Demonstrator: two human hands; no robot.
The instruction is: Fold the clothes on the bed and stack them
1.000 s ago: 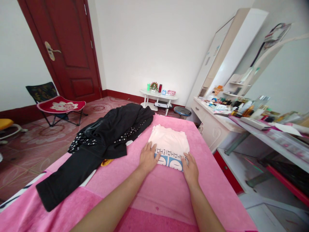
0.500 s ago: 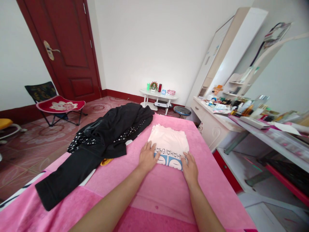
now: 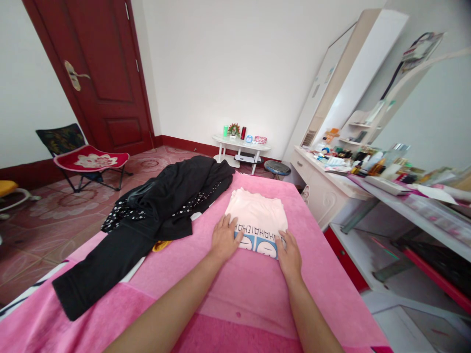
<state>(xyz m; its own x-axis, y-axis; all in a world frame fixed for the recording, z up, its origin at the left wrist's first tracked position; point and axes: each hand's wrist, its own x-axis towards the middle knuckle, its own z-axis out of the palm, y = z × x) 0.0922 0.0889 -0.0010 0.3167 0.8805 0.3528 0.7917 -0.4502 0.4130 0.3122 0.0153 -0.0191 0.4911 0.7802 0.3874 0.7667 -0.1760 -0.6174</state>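
Observation:
A pale pink T-shirt (image 3: 257,208), folded to a rough square, lies on the pink bedspread (image 3: 235,289). Black lettering and a blue panel with white cartoon faces show on its near part. My left hand (image 3: 225,239) rests flat on its left near corner, fingers slightly spread. On the right near corner lies my right hand (image 3: 290,252), also with its fingers stretched out. Both palms face down, and neither hand grips the cloth. To the left is a heap of black clothes (image 3: 169,196), with a white-dotted black fabric among them.
A folding chair (image 3: 88,159) stands on the tiled floor near the red door (image 3: 95,73). Beyond the bed are a small white table (image 3: 241,143) and a round stool (image 3: 277,168). A dressing table (image 3: 324,184) crowded with bottles stands on the right.
Both hands stay on the T-shirt in nearly the same place. The view has shifted very slightly; nothing else has visibly moved.

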